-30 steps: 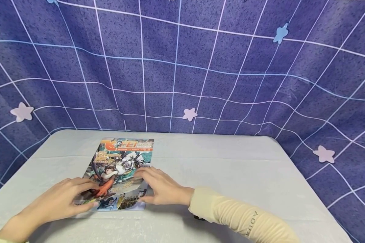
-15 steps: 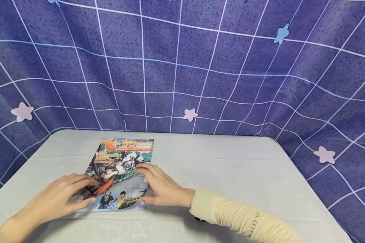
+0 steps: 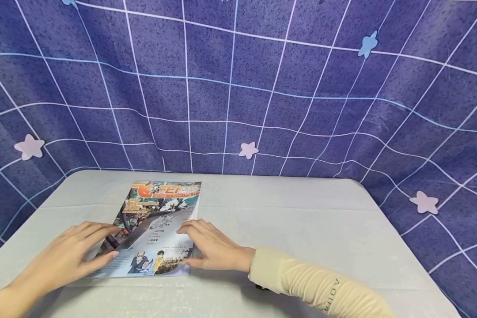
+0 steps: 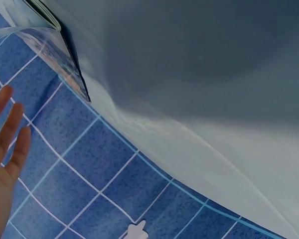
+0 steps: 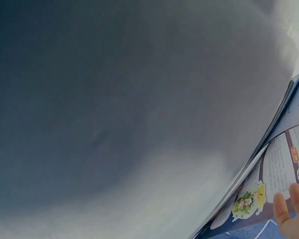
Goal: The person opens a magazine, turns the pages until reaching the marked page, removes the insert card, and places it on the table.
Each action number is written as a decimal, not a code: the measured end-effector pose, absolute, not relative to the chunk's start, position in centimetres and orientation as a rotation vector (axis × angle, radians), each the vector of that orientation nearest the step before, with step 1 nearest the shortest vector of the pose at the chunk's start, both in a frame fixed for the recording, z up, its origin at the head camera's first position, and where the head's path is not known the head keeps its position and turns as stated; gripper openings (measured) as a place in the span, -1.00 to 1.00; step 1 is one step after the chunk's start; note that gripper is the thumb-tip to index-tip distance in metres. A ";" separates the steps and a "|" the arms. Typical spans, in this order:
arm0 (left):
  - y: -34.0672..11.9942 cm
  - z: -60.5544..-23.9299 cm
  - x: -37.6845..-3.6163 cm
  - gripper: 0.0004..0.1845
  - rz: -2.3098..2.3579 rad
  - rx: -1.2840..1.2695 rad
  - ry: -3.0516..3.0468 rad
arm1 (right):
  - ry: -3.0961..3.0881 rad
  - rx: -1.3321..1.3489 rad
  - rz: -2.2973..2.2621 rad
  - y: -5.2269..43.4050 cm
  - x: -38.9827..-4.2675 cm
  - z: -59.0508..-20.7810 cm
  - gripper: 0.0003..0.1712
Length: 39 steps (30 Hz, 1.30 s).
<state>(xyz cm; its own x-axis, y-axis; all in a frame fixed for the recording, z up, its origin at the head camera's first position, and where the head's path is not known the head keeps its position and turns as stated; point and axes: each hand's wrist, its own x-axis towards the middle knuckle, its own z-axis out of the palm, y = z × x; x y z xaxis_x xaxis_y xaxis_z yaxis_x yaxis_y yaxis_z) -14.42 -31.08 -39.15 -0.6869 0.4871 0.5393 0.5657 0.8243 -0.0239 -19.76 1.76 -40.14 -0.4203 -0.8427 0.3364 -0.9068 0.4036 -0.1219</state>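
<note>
Nearest the person, a cream sleeve (image 3: 314, 282) comes in from the lower right and covers the right forearm. The right hand (image 3: 212, 245) lies flat on the near right part of the magazine (image 3: 155, 229), its grip spread, straight fingers pressing the cover down and pinching nothing. In the right wrist view the fingertips (image 5: 281, 206) touch a printed page, and the magazine's stacked page edges (image 5: 269, 134) fan just beside them.

The left hand (image 3: 69, 256) rests on the near left edge of the magazine, fingers straight and loosely apart, the grip open, the fingertips lying on the cover where it bows up. In the left wrist view the palm and straight fingers (image 4: 7, 144) show, with the lifted corner of the magazine (image 4: 65, 55) above them.

The magazine lies on the left half of the pale bench (image 3: 302, 221), its long side running away from the person, orange title at the far end.

Behind the bench hangs a purple grid-patterned backdrop (image 3: 262, 88) with small stars (image 3: 248, 150) on it.
</note>
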 end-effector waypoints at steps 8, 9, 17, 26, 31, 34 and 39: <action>-31.4 -38.8 -14.4 -0.22 -0.192 -0.740 -2.453 | -2.469 1.585 0.373 1.8 -19.6 -40.2 -0.35; -31.5 -38.7 -14.4 -0.21 -0.193 -0.736 -2.452 | -2.469 1.588 0.369 1.8 -19.6 -40.2 -0.36; -31.6 -38.8 -14.6 -0.19 -0.199 -0.747 -2.359 | -2.460 1.606 0.335 1.8 -19.6 -40.5 -0.46; -31.7 -38.9 -14.7 -0.20 -0.198 -0.730 -2.251 | -2.441 1.690 0.346 1.8 -19.7 -40.6 -0.68; -31.8 -39.0 -14.7 -0.27 -0.167 -0.726 -2.216 | -2.450 1.737 0.361 1.8 -19.7 -40.6 -0.77; -31.8 -38.9 -14.6 -0.30 -0.160 -0.722 -2.234 | -2.454 1.754 0.368 1.8 -19.7 -40.6 -0.80; -31.9 -38.9 -14.4 -0.36 -0.157 -0.703 -2.301 | -2.469 1.775 0.386 1.8 -19.8 -40.6 -0.85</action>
<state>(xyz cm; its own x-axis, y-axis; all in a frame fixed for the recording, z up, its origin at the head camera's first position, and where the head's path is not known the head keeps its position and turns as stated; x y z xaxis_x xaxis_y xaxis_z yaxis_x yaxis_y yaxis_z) -14.42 -31.92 -38.95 -0.5964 0.4423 0.6699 0.5289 0.8443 -0.0865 -19.77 1.83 -40.64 -0.3275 -0.9219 0.2069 -0.9411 0.2988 -0.1583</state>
